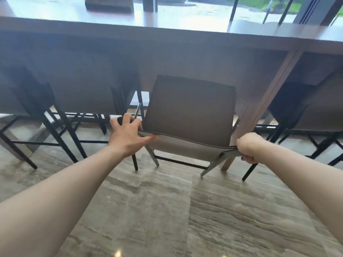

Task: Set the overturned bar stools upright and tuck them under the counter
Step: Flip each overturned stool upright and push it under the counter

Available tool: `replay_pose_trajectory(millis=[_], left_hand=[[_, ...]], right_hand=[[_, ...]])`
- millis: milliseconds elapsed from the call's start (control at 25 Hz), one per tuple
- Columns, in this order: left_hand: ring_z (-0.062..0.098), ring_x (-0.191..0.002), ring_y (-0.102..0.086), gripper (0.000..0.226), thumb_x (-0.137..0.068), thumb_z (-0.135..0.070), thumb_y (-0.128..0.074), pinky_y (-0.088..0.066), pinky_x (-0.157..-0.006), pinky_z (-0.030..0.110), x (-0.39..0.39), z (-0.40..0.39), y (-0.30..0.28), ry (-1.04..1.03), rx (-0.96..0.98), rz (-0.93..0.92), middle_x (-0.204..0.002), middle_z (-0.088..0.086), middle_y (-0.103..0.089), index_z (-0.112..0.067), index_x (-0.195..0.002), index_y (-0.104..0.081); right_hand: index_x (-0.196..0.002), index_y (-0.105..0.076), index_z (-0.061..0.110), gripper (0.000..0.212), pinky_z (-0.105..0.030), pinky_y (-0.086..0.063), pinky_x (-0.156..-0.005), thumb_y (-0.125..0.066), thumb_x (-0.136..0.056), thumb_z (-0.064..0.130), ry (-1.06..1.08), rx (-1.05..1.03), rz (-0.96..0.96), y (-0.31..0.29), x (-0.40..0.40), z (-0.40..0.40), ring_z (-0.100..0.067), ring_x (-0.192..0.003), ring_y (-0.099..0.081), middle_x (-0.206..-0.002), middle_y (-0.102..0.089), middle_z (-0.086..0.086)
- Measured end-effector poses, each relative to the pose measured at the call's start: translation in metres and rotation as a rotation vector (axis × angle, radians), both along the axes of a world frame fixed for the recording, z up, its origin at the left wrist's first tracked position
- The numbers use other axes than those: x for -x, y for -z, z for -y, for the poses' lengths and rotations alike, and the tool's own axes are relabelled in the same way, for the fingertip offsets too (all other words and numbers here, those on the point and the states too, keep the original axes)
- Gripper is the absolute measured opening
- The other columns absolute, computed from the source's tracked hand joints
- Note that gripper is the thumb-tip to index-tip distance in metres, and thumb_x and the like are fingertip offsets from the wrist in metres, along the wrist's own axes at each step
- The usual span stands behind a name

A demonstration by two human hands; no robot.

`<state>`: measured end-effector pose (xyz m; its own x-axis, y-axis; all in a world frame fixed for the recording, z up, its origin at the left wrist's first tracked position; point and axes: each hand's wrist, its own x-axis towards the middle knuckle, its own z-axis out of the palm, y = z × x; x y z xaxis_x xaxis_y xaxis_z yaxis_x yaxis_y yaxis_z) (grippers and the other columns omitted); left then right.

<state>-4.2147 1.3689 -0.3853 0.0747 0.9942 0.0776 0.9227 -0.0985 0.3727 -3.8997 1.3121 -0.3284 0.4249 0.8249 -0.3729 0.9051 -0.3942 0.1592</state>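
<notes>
The brown bar stool (189, 115) stands upright on its legs at the near edge of the counter (167, 39), its seat partly under the counter's overhang and its low backrest edge toward the person. The left hand (128, 136) rests on the left corner of that backrest edge, fingers spread fairly wide and only loosely bent, thumb lying along the top seam and the fingertips reaching over the corner to the stool's side; whether they actually clamp the frame cannot be told. The right hand (248, 147) is closed into a tight fist round the right corner of the same edge, knuckles up, fingers wrapped beneath the pale frame where it meets the rear leg. Both forearms reach out bare from the bottom corners of the view. Just right of the held stool, a slanted wooden support of the counter (263, 93) comes down to the floor, nearly touching the stool's right side. Counting seats: three further stools show besides the held one, making four. Two dark-framed stools (42, 108) sit left of the held stool, under the counter, the nearer of them (126, 93) just beyond the left hand; one more stool (304, 112) stands right of the slanted support. All four are upright. The floor (185, 210) below the held stool is grey-veined stone tile, and beyond the counter there are tall windows (259, 8) with greenery outside.
</notes>
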Motion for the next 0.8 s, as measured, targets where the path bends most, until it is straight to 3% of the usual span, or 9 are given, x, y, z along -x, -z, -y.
replay_pose_trajectory(millis=[80, 200, 320, 400, 520, 600, 680, 720, 800], left_hand=[[0.029, -0.118, -0.02, 0.064, -0.058, -0.092, -0.044, -0.04, -0.099, 0.044, -0.006, -0.017, -0.011, 0.004, 0.022, -0.006, -0.11, -0.01, -0.031, -0.031, -0.076, -0.043], [0.03, -0.118, -0.02, 0.064, -0.058, -0.093, -0.043, -0.042, -0.099, 0.046, -0.012, -0.042, -0.021, 0.02, 0.046, -0.029, -0.111, -0.01, -0.03, -0.032, -0.079, -0.043], [0.03, -0.117, -0.02, 0.067, -0.059, -0.094, -0.041, -0.041, -0.098, 0.045, -0.018, -0.07, -0.03, 0.036, 0.072, -0.061, -0.11, -0.011, -0.027, -0.032, -0.083, -0.045], [0.032, -0.118, -0.019, 0.065, -0.061, -0.092, -0.041, -0.04, -0.098, 0.046, -0.023, -0.09, -0.039, 0.052, 0.116, -0.085, -0.113, -0.01, -0.028, -0.032, -0.085, -0.045], [0.035, -0.12, -0.018, 0.051, -0.068, -0.076, -0.055, -0.038, -0.098, 0.047, -0.03, -0.116, -0.056, 0.065, 0.196, -0.119, -0.117, -0.007, -0.029, -0.032, -0.091, -0.045], [0.034, -0.119, -0.018, 0.044, -0.069, -0.066, -0.062, -0.041, -0.09, 0.045, -0.033, -0.128, -0.06, 0.078, 0.221, -0.127, -0.112, -0.008, -0.027, -0.032, -0.091, -0.044], [0.032, -0.116, -0.018, 0.042, -0.068, -0.061, -0.064, -0.042, -0.082, 0.043, -0.037, -0.143, -0.064, 0.105, 0.222, -0.143, -0.107, -0.01, -0.024, -0.033, -0.091, -0.042], [0.031, -0.114, -0.018, 0.041, -0.068, -0.058, -0.064, -0.041, -0.081, 0.041, -0.039, -0.15, -0.067, 0.105, 0.224, -0.141, -0.107, -0.01, -0.024, -0.034, -0.091, -0.041], [0.03, -0.113, -0.017, 0.039, -0.068, -0.051, -0.066, -0.04, -0.083, 0.04, -0.043, -0.164, -0.076, 0.114, 0.249, -0.146, -0.112, -0.009, -0.026, -0.034, -0.09, -0.04]], right_hand=[[-0.108, -0.065, 0.008, 0.021, -0.025, -0.047, -0.091, -0.046, -0.098, 0.009, 0.259, -0.044, -0.255, -0.004, -0.01, -0.02, -0.025, -0.122, -0.056, -0.131, -0.059, -0.014], [-0.126, -0.057, -0.003, 0.033, -0.019, -0.042, -0.06, -0.043, -0.097, 0.003, 0.118, 0.027, -0.189, -0.01, -0.028, -0.046, -0.023, -0.109, -0.061, -0.13, -0.058, -0.019], [-0.123, -0.06, 0.006, 0.03, -0.018, -0.048, -0.069, -0.049, -0.095, 0.005, 0.208, 0.049, -0.184, -0.024, -0.031, -0.066, -0.019, -0.096, -0.065, -0.126, -0.063, -0.007], [-0.124, -0.059, 0.006, 0.03, -0.018, -0.048, -0.068, -0.049, -0.096, 0.008, 0.349, -0.101, -0.346, -0.038, -0.034, -0.081, -0.018, -0.08, -0.059, -0.123, -0.062, -0.008], [-0.117, -0.056, 0.014, 0.022, -0.022, -0.044, -0.074, -0.052, -0.096, 0.012, 0.357, -0.038, -0.28, -0.059, -0.031, -0.101, -0.023, -0.098, -0.059, -0.111, -0.056, -0.003], [-0.128, -0.054, 0.007, 0.034, -0.027, -0.046, -0.078, -0.046, -0.095, 0.01, 0.5, -0.17, -0.424, -0.055, -0.04, -0.118, -0.029, -0.105, -0.053, -0.117, -0.051, -0.009], [-0.131, -0.051, 0.008, 0.037, -0.039, -0.044, -0.091, -0.046, -0.095, 0.014, 0.376, -0.252, -0.24, -0.054, -0.041, -0.13, -0.036, -0.12, -0.045, -0.132, -0.045, -0.016], [-0.125, -0.054, 0.014, 0.033, -0.043, -0.042, -0.092, -0.045, -0.095, 0.022, 0.253, -0.303, -0.139, -0.055, -0.037, -0.134, -0.035, -0.12, -0.045, -0.131, -0.046, -0.014], [-0.11, -0.06, 0.025, 0.038, -0.049, -0.034, -0.092, -0.031, -0.092, 0.04, -0.014, -0.249, -0.157, -0.058, -0.031, -0.14, -0.031, -0.112, -0.049, -0.118, -0.056, -0.008]])
